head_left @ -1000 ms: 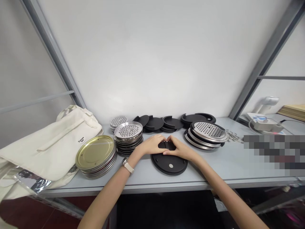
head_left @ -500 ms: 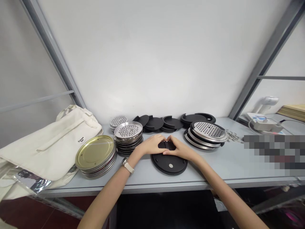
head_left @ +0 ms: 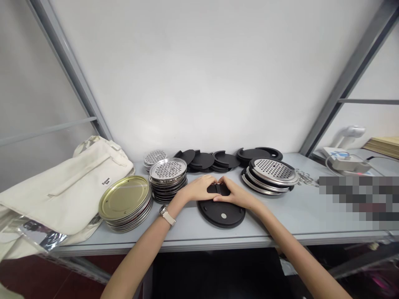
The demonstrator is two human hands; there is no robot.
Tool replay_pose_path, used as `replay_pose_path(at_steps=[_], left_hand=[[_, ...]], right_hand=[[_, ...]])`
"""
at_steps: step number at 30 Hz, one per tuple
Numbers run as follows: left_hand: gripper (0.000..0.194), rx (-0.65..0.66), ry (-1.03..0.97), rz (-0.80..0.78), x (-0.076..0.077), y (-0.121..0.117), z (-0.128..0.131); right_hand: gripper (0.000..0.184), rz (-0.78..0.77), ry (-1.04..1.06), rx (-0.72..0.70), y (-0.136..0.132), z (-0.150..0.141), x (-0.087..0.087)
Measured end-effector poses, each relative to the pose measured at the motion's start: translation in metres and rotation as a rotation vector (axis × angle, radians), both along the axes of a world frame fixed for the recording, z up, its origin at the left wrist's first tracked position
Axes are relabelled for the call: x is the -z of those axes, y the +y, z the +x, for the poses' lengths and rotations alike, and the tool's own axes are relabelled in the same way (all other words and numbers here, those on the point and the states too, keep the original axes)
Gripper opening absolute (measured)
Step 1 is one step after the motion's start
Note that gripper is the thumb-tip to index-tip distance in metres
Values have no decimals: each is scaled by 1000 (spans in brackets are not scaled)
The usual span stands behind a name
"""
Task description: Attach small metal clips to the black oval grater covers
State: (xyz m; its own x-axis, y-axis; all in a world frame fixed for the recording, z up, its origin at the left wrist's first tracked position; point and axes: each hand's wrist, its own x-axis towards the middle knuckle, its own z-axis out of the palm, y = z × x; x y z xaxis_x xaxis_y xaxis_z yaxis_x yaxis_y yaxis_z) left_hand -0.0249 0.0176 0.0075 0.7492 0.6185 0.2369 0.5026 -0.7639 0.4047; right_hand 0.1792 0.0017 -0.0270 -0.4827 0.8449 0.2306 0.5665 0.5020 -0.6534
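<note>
A round black plastic base (head_left: 222, 215) lies on the shelf in front of me, with a pale round spot near its front edge. My left hand (head_left: 201, 189) grips its far left part, fingers curled at the far edge and thumb over the top. From the other side my right hand (head_left: 235, 194) does the same, and the fingertips and thumbs of both hands nearly meet. Between the fingertips a bit of thin shiny metal shows at the base's far edge; its shape is mostly hidden.
Left of my hands stand stacked round grater plates (head_left: 168, 170) and gold-topped metal discs (head_left: 126, 198), beside a cream bag (head_left: 77, 182). Black round parts (head_left: 202, 161) line the wall. To the right are stacked perforated plates (head_left: 274, 170), metal wire pieces (head_left: 305, 177) and a white device (head_left: 346, 162).
Both hands stay in place on the black base, with no clear movement of the fingers. The view has shifted very slightly.
</note>
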Motion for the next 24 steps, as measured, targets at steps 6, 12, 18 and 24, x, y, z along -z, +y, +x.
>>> replay_pose_path(at_steps=[6,12,18,24], left_hand=[[40,-2,7,1,-1,-1,0],[39,-6,25,9,0,0,0],[39,-3,49,9,0,0,0],[40,10,54,30,1,0,-1]], right_hand=[[53,1,7,-6,1,0,2],[52,2,15,-5,-1,-1,-1],[53,21,-7,-6,-1,-1,-2],[53,21,-9,-10,-1,-1,-2]])
